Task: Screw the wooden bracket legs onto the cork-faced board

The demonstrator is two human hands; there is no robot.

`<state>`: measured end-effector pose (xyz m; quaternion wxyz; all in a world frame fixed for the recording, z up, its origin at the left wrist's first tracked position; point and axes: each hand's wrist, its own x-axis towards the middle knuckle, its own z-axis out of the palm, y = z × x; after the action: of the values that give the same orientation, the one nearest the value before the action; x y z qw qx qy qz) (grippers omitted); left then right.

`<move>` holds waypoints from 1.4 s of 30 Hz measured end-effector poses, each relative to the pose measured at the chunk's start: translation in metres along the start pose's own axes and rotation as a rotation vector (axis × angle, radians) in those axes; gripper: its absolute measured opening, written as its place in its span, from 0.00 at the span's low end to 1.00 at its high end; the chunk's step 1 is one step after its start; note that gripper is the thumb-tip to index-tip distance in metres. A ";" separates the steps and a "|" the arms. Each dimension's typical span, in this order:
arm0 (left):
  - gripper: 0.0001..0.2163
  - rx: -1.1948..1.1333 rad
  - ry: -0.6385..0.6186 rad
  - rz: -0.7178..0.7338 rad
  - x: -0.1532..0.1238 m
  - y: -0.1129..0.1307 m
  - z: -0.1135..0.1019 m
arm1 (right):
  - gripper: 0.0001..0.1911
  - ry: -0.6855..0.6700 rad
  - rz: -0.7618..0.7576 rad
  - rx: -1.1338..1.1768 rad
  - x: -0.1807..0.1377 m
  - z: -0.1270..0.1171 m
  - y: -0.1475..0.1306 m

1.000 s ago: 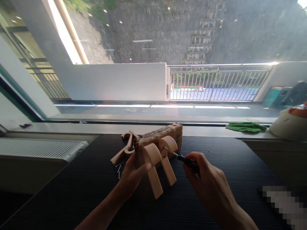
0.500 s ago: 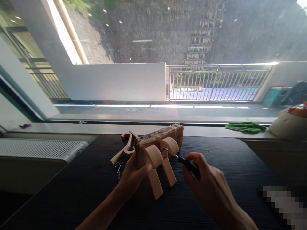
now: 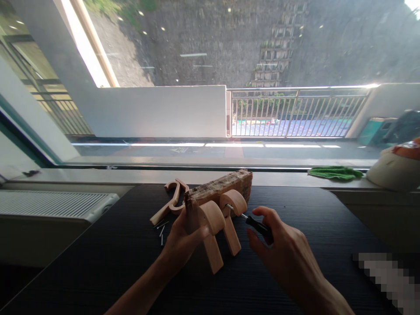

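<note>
A rough bark-covered wooden block with two smooth pale wooden legs stands on the black table. My left hand is closed round the near end of the block and steadies it. My right hand is wrapped round the black handle of a screwdriver. The screwdriver's metal tip meets a screw in the rounded top of the farther leg.
Curved loose wooden pieces and a few nails or screws lie left of the block. A green cloth and a pale rounded object rest on the window sill. A white radiator stands at the left.
The block and legs have shifted slightly to the right, and my right hand with the screwdriver has followed. My left hand keeps its hold.
</note>
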<state>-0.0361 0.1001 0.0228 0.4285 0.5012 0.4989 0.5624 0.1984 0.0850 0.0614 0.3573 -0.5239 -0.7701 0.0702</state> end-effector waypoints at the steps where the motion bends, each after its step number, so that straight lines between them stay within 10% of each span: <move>1: 0.24 0.001 0.007 0.011 0.000 0.000 0.000 | 0.13 0.001 0.011 0.004 0.000 0.001 0.000; 42: 0.25 0.088 -0.069 0.044 0.000 -0.005 -0.003 | 0.14 0.007 -0.057 0.108 -0.001 0.003 0.002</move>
<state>-0.0392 0.1007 0.0182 0.4105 0.5494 0.4972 0.5314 0.1988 0.0857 0.0578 0.3896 -0.4820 -0.7785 0.0994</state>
